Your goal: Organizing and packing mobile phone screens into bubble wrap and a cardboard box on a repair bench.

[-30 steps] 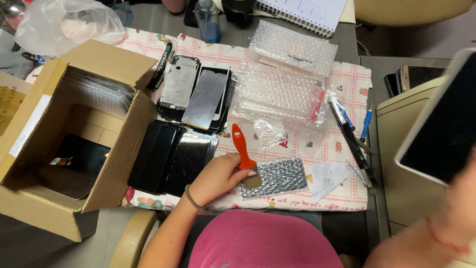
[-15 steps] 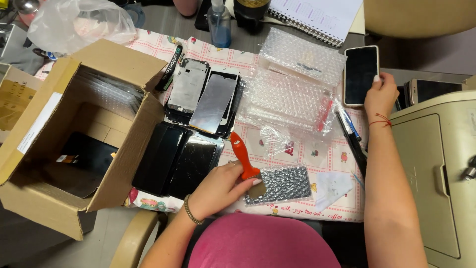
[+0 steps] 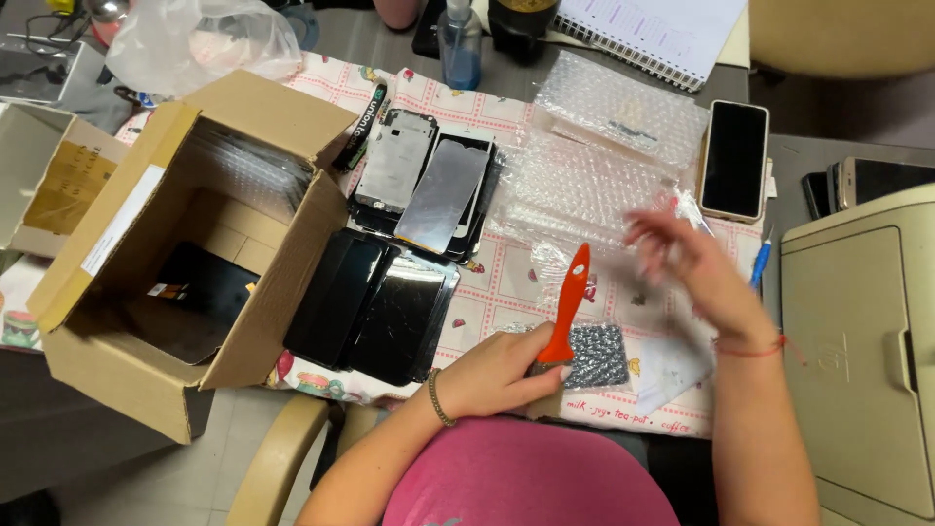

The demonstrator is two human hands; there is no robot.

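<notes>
Orange plastic fills my left hand: its fingers are clamped round the base of an orange-handled scraper tool, held upright so the handle points away from me and the working end sits low against the desk edge. Just beside that hand lies a small dark speckled foam pad, touching the tool's foot. My right hand hovers empty above the checked tablecloth, fingers spread and blurred, gripping nothing. Under and beyond it spread clear sheets of bubble wrap, laid flat as padding. Past them a black-screened phone in a pale case lies face up near the cloth's right edge. To my left, dark glass phone screens are stacked side by side, close to an open brown cardboard box with more screens inside.
</notes>
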